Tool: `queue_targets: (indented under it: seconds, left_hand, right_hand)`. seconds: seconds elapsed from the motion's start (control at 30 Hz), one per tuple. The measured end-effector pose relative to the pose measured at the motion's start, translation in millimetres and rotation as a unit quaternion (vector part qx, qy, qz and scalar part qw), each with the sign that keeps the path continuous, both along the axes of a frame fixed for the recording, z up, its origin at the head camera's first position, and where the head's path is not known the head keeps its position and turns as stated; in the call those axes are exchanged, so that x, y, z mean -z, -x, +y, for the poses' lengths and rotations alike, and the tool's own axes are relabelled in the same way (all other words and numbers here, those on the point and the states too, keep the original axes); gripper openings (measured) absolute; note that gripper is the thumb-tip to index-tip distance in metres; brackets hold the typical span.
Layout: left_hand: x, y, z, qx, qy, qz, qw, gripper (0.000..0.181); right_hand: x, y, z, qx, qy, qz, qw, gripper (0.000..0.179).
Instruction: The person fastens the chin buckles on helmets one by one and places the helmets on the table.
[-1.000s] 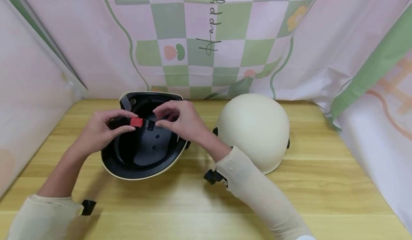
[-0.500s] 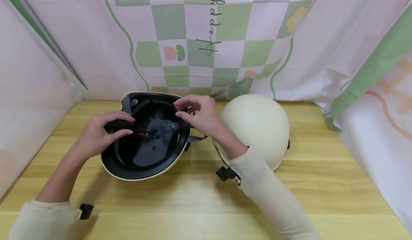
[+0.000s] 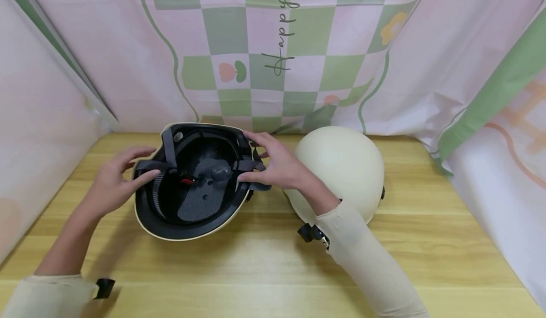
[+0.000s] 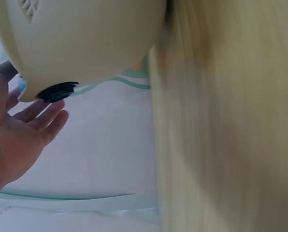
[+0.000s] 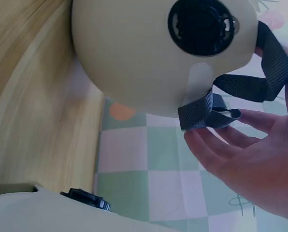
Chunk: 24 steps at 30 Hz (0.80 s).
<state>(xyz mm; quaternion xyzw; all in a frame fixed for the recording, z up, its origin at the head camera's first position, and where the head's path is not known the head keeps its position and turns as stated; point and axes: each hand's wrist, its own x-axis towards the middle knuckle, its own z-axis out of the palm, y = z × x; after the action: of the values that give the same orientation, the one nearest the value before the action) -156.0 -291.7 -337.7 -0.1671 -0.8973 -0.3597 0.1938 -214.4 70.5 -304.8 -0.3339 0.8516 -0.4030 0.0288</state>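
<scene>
An upturned cream helmet (image 3: 183, 231) with a black lining tilts on the table. My left hand (image 3: 110, 186) holds its left rim, thumb over a dark strap inside and fingers outside; in the left wrist view those fingers meet a black disc (image 4: 58, 91) on the shell. Opposite, my right hand (image 3: 283, 165) holds the right rim, thumb inside, fingers outside. Dark webbing straps (image 5: 198, 113) lie between that hand and the shell. A red buckle piece (image 3: 186, 181) rests down inside the helmet. My right thumb hides part of the right strap.
A second cream helmet (image 3: 341, 166), dome up, stands just right, partly behind my right forearm. Black wrist devices (image 3: 104, 288) stick out at both cuffs. Wood-look table (image 3: 264, 280); patterned curtains (image 3: 307, 38) enclose the back and sides.
The red and black buckle ends came apart and dropped from my fingers; the red one now lies in the helmet. My hands moved outward to the left and right rims.
</scene>
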Motion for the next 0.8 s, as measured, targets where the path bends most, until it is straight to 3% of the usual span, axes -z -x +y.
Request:
queue_targets:
  seconds: [0.13, 0.47, 0.63, 0.8]
  left_hand:
    - [3.4, 0.7, -1.4, 0.005, -0.008, -0.047, 0.9989, 0.055]
    - [4.5, 9.3, -3.4, 0.017, 0.010, -0.101, 0.9947, 0.078]
    - [-1.9, 11.7, -2.6, 0.018, 0.016, -0.120, 0.9924, 0.083]
    - [-5.4, 14.1, -0.8, 0.018, 0.023, -0.118, 0.9926, 0.080]
  right_hand:
    - [0.9, 0.3, 2.8, -0.022, 0.002, -0.025, 0.9994, 0.102]
    - [1.1, 2.0, 6.5, -0.043, -0.006, -0.060, 0.9973, 0.115]
    - [-0.7, 2.4, 8.1, -0.048, -0.017, -0.072, 0.9961, 0.116]
    - [-1.7, 1.1, 10.0, -0.056, -0.016, -0.087, 0.9945, 0.116]
